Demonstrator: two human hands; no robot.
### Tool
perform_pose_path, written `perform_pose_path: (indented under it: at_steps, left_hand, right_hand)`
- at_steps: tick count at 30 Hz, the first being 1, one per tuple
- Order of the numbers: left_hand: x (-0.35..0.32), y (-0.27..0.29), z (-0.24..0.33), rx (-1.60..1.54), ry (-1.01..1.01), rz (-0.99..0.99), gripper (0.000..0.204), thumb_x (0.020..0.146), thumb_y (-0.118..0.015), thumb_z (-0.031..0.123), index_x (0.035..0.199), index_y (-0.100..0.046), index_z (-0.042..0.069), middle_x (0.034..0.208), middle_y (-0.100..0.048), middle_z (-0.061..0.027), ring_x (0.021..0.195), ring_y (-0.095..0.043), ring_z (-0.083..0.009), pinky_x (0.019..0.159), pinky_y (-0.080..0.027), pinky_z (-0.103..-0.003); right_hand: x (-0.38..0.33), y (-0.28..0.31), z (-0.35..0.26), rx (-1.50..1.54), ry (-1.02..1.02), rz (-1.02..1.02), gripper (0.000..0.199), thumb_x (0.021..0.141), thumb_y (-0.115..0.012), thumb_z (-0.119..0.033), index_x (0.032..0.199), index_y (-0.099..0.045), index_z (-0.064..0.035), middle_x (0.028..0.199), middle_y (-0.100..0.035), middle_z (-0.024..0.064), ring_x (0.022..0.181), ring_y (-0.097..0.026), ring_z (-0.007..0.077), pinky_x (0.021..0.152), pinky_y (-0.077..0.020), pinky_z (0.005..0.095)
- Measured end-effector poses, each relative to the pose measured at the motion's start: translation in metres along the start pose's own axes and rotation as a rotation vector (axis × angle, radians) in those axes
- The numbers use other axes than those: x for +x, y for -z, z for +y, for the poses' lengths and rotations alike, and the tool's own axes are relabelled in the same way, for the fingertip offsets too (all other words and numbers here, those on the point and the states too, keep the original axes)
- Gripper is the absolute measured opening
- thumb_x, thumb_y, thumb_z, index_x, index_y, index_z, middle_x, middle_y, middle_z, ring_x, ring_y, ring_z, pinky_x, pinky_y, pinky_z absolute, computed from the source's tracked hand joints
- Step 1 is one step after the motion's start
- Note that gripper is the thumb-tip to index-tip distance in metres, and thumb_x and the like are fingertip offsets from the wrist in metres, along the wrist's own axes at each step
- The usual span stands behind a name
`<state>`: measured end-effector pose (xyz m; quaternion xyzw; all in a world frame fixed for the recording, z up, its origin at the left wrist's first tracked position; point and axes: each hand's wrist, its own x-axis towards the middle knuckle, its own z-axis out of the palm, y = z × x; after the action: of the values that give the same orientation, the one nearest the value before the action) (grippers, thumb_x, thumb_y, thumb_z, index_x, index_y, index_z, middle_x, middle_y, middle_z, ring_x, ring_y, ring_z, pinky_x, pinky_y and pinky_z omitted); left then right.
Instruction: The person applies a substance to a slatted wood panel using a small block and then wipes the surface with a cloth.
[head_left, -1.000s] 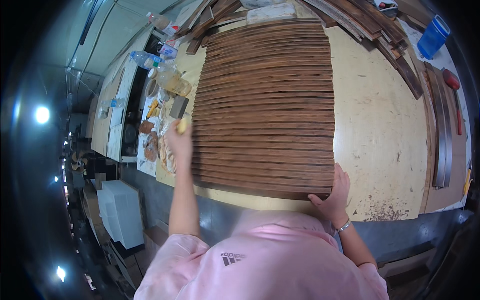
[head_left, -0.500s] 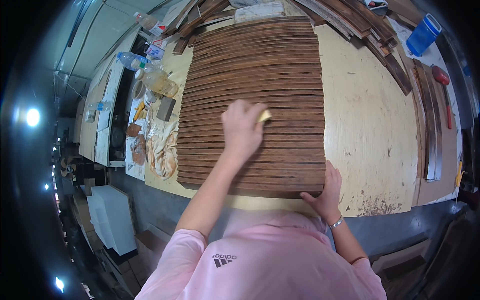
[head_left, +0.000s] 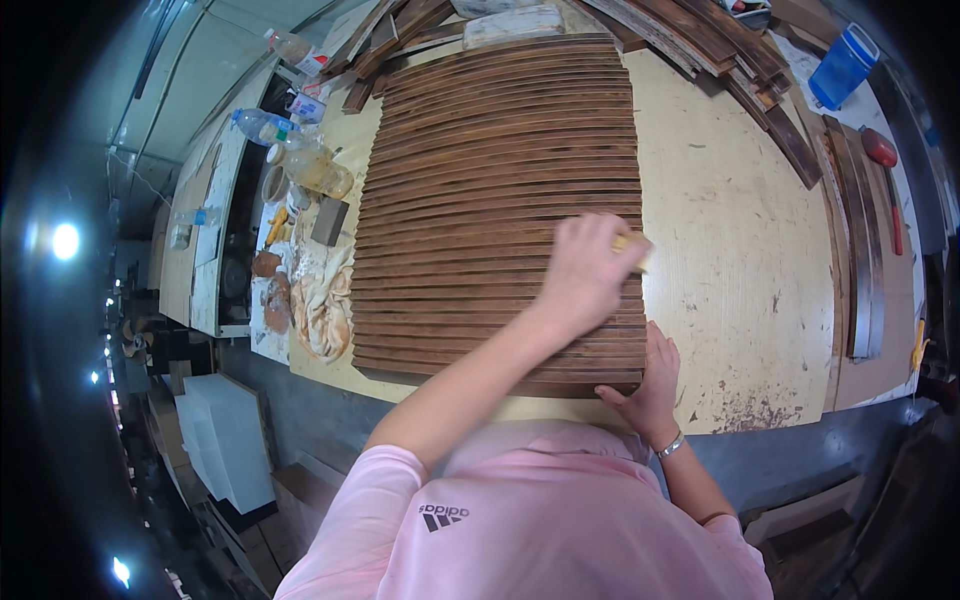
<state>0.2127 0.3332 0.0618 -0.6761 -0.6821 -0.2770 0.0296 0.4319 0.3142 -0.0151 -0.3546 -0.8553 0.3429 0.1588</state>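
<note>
A wide stack of dark brown wooden slats (head_left: 480, 170) lies in front of me, the slats side by side and running left to right. Near its right edge, my left hand (head_left: 590, 265) is closed around a small yellow pad (head_left: 636, 250), pressed to the slats. Most of the pad is hidden by the fingers, so I cannot tell if it is sponge or folded sandpaper. At the near right corner, my right hand (head_left: 652, 395) braces the stack, thumb against the front side and fingers stretched along the right side.
A pale worktop (head_left: 735, 270) carries the slats. To the left are plastic bottles (head_left: 315, 170), a grey-brown block (head_left: 329, 221) and a crumpled stained cloth (head_left: 322, 310). Loose dark boards (head_left: 735, 70) are piled at the far right, near a blue container (head_left: 845, 68) and a red-handled tool (head_left: 893, 200).
My left hand has slid rightward with the yellow pad, from the middle of the slats to their right edge. My right hand stays at the near right corner.
</note>
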Motion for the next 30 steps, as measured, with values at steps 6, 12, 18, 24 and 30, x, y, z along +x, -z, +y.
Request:
perform_pose_path:
  at_steps: [6,12,18,24,30]
  left_hand:
    - [-0.037,0.021,-0.024,-0.013,0.083,-0.179,0.043,0.077,-0.069,-0.002,0.114,-0.073,0.019,0.112,-0.063,-0.0095,0.110,-0.059,-0.0316,0.096,-0.043,-0.047]
    - [-0.162,0.146,-0.145,0.365,0.494,-0.160,0.047,0.078,-0.062,-0.010,0.113,-0.074,0.019,0.105,-0.065,-0.0097,0.104,-0.062,-0.0327,0.090,-0.050,-0.044]
    - [-0.197,0.192,-0.169,0.584,0.716,0.055,0.039,0.078,-0.065,-0.008,0.110,-0.075,0.012,0.107,-0.066,-0.0134,0.104,-0.062,-0.0356,0.091,-0.051,-0.045]
    - [-0.068,0.046,-0.036,-0.020,0.143,0.005,0.040,0.074,-0.076,0.004,0.113,-0.072,0.014,0.112,-0.065,-0.0091,0.108,-0.061,-0.0327,0.094,-0.047,-0.048]
    - [-0.036,0.006,0.007,-0.073,0.006,-0.169,0.034,0.074,-0.073,0.004,0.106,-0.072,0.016,0.109,-0.062,-0.0069,0.108,-0.058,-0.0298,0.098,-0.042,-0.047]
  right_hand:
    - [0.000,0.004,0.003,0.042,-0.020,-0.011,0.120,0.054,-0.097,-0.026,0.152,-0.034,0.0011,0.150,-0.045,0.0236,0.142,-0.040,0.0405,0.120,-0.0247,0.0558]
    - [0.000,0.000,0.002,0.057,-0.017,0.012,0.120,0.054,-0.097,-0.026,0.153,-0.035,0.0004,0.151,-0.045,0.0233,0.141,-0.040,0.0415,0.120,-0.0241,0.0568]
    - [-0.001,-0.001,0.004,-0.016,-0.006,-0.018,0.121,0.058,-0.096,-0.035,0.154,-0.033,0.0032,0.151,-0.045,0.0236,0.144,-0.038,0.0386,0.121,-0.0226,0.0551]
    - [-0.004,-0.001,0.008,-0.011,-0.014,-0.018,0.120,0.059,-0.095,-0.037,0.154,-0.032,0.0026,0.153,-0.042,0.0251,0.144,-0.037,0.0398,0.122,-0.0212,0.0561]
    - [-0.006,-0.006,0.008,-0.043,0.031,0.019,0.120,0.061,-0.094,-0.038,0.154,-0.031,0.0026,0.152,-0.043,0.0252,0.144,-0.037,0.0396,0.122,-0.0211,0.0557]
